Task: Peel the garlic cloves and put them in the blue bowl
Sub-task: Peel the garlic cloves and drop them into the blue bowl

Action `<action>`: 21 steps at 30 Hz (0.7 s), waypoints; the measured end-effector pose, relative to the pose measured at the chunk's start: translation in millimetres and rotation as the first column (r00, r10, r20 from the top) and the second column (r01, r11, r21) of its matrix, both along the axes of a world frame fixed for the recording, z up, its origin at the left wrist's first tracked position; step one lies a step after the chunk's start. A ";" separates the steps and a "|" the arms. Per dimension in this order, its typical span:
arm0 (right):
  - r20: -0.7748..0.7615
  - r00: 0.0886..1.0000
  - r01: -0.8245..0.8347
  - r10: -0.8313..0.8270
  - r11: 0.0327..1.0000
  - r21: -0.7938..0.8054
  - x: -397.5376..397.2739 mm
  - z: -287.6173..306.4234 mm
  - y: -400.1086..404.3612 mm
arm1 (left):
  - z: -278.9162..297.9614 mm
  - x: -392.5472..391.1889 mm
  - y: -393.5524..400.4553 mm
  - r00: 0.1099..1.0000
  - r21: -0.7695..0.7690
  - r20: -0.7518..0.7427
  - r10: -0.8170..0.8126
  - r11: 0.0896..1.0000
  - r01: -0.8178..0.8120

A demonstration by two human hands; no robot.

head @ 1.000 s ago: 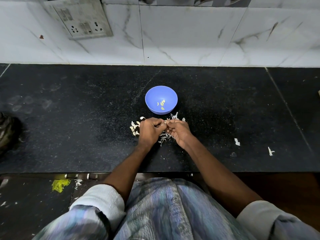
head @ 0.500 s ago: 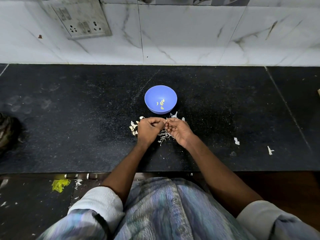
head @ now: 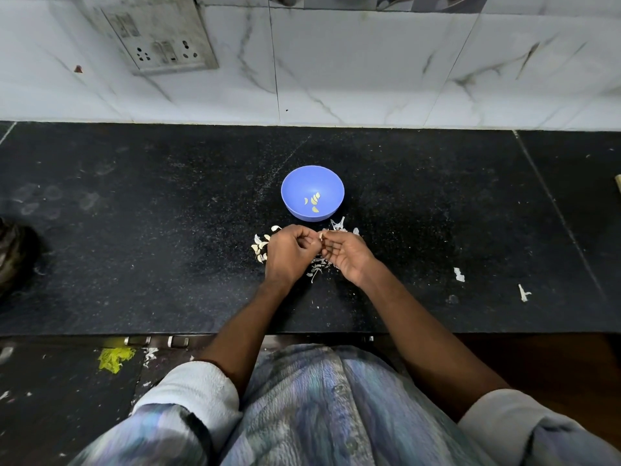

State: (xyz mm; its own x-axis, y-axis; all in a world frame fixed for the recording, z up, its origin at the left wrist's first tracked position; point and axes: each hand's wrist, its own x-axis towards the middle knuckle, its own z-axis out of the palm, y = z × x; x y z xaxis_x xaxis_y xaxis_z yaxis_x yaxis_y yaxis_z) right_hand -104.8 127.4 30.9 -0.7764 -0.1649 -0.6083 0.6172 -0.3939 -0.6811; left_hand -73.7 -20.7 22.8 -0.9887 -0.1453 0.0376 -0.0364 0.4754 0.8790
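Garlic clove (head: 321, 235) pinched between both hands' fingers (head: 331, 234) — above peels.

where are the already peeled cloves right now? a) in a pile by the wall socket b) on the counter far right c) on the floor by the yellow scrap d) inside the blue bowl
d: a few pale yellow peeled cloves lie on the bottom of the blue bowl, which stands on the black counter just beyond the left hand and right hand.
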 end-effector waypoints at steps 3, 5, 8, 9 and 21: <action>-0.020 1.000 0.003 -0.002 1.000 0.011 -1.1 -0.7 0.4 | 2.6 -2.4 -1.8 0.998 -0.086 -0.013 -0.065 0.994 0.063; -0.029 1.000 -0.010 0.011 1.000 0.016 -1.5 -0.8 2.1 | 1.7 -3.5 -2.1 0.996 -0.099 -0.008 -0.085 0.992 0.084; -0.048 0.998 -0.047 0.049 0.998 0.032 -1.4 0.0 3.8 | -2.5 -5.0 -2.7 0.998 -0.055 -0.001 -0.060 0.997 0.059; -0.055 0.997 -0.056 0.058 0.998 0.035 -1.1 0.1 4.1 | -4.0 -5.7 -3.2 0.999 -0.036 -0.004 -0.047 0.998 0.046; -0.095 0.995 -0.001 0.008 0.997 0.078 -0.2 -1.4 4.9 | -5.0 -5.7 -7.3 0.996 -0.048 -0.040 0.079 0.996 -0.081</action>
